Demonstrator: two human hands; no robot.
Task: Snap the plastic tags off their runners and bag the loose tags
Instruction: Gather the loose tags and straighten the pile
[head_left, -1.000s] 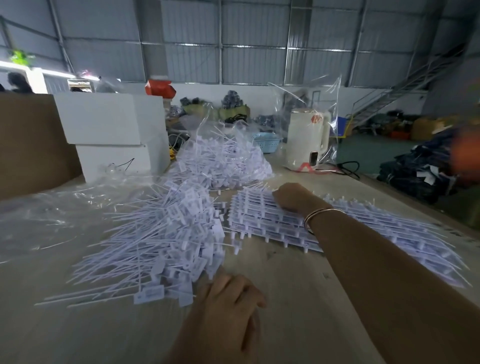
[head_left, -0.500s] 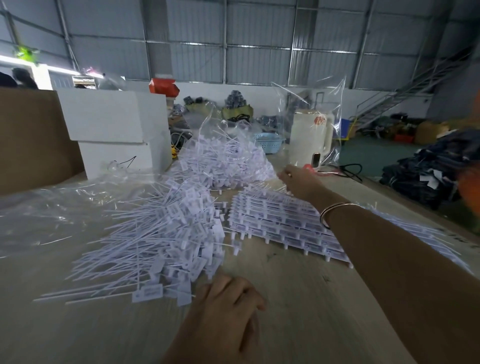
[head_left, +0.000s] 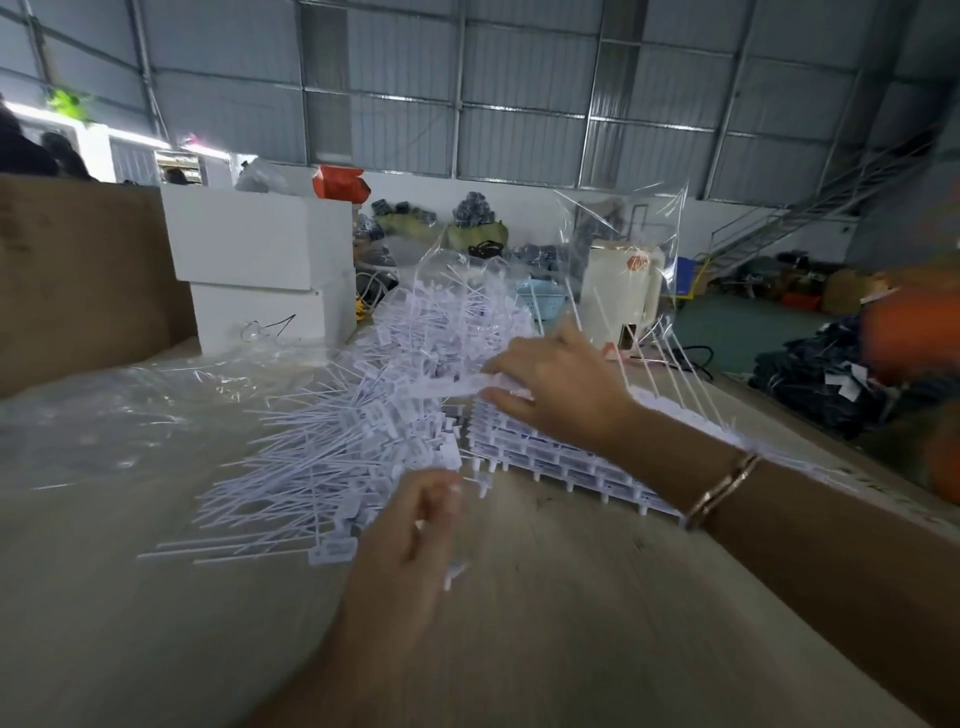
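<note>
Fingers, right hand (head_left: 558, 387): curled around one runner strip (head_left: 457, 385) of white tags; thumb and fingertips pinch its near end, and the strip sticks out leftward from the grip, lifted clear of the stack below. Long thin tails fan up and back behind the hand.
Fingers, left hand (head_left: 410, 540): blurred; they look loosely bent with the tips near the edge of the loose pile. Whether they pinch a small white piece I cannot tell.
Stack of runners (head_left: 561, 462): flat on the table (head_left: 597, 623), directly under and to the right of the right hand, running beneath the forearm and its bracelet (head_left: 719, 491).
Loose tags (head_left: 322, 457): a wide heap on the table left of the stack, touching its left edge, just ahead of the left hand's fingertips.
Bagged tags (head_left: 462, 322): a second heap inside a clear plastic bag, behind the loose pile and just beyond the right hand.
Plastic sheet (head_left: 130, 410): crumpled clear film, far left of the table.
Background: white boxes (head_left: 260, 260) behind the film; a cream kettle (head_left: 621, 296) past the right hand.
</note>
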